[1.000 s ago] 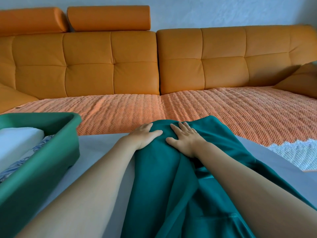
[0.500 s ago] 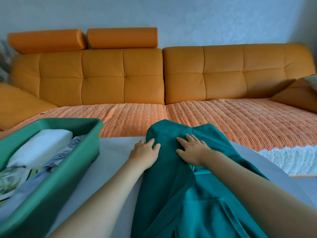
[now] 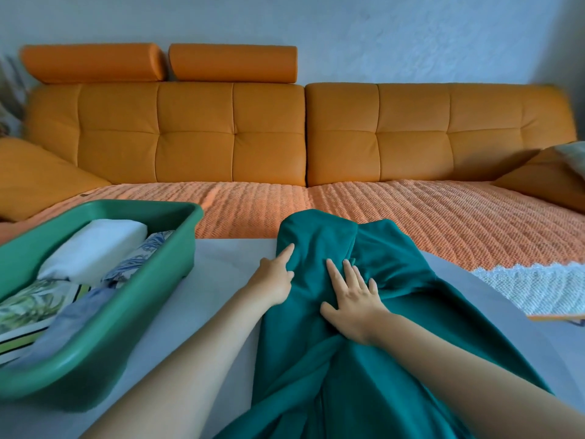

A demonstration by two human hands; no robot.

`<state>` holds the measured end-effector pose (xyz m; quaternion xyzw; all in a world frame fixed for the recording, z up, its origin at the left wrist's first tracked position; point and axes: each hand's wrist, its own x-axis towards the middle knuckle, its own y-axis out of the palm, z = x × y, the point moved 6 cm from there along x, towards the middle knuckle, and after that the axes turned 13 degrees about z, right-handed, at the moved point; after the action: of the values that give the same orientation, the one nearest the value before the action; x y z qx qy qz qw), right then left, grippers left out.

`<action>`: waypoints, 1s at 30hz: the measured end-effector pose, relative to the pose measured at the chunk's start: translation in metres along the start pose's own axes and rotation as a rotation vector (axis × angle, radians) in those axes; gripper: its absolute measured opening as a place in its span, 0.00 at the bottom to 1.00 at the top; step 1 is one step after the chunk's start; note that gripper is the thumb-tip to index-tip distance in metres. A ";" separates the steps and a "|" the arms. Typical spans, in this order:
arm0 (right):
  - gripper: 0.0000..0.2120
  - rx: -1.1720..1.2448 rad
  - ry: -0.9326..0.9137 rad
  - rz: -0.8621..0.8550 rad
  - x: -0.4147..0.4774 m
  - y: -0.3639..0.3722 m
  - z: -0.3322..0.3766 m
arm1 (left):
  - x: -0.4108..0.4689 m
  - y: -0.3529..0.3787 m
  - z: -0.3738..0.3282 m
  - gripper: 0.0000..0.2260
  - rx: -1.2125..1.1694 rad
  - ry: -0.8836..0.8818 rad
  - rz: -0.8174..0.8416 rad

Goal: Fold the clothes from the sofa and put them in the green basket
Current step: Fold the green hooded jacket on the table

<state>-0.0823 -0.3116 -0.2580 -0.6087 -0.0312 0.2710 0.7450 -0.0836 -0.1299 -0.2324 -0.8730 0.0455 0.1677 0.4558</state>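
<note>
My right hand point(image 3: 354, 299) lies flat, fingers spread, pressing on the teal-green fabric garment point(image 3: 332, 369), while my left hand point(image 3: 274, 282) touches its left edge with a straight forefinger and grips nothing that I can see. Both work on a smooth pale grey table point(image 3: 218, 280) drawn up to a long orange leather sofa point(image 3: 221, 131) with a woven orange throw point(image 3: 411, 217) on its seat, against a pale textured wall point(image 3: 380, 33). On the table's left stands the green plastic basket point(image 3: 177, 248), which holds a folded white cloth point(image 3: 95, 245), a blue-patterned piece point(image 3: 142, 256) and a leaf-print one point(image 3: 28, 312). A white lace-edged cloth point(image 3: 522, 286) hangs at the right. My forearms cover part of the garment. It runs creased and bunched from the near edge to the table's far edge.
</note>
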 end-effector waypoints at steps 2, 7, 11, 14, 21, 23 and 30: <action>0.40 0.003 0.005 -0.020 0.019 -0.004 0.003 | 0.016 -0.008 0.004 0.26 0.011 0.018 -0.045; 0.39 0.025 0.025 -0.023 0.069 -0.018 0.011 | 0.062 -0.030 0.012 0.27 0.077 0.007 -0.086; 0.40 0.012 0.019 -0.007 0.098 -0.027 0.011 | 0.083 -0.037 0.018 0.26 0.126 -0.068 -0.093; 0.40 0.008 0.009 -0.007 0.106 -0.027 0.009 | 0.081 -0.034 0.022 0.25 0.192 -0.079 -0.074; 0.40 0.045 -0.021 0.044 0.080 -0.020 0.001 | 0.026 -0.025 0.038 0.26 0.327 -0.054 -0.023; 0.40 0.094 -0.018 0.097 0.063 -0.013 0.001 | 0.004 -0.020 0.043 0.27 0.333 -0.033 0.009; 0.29 0.052 -0.106 -0.211 -0.029 -0.014 0.031 | -0.078 -0.009 0.051 0.25 0.110 0.020 0.037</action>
<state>-0.1135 -0.2987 -0.2292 -0.5675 -0.1276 0.2234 0.7822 -0.1680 -0.0891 -0.2260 -0.8472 0.0751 0.1646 0.4995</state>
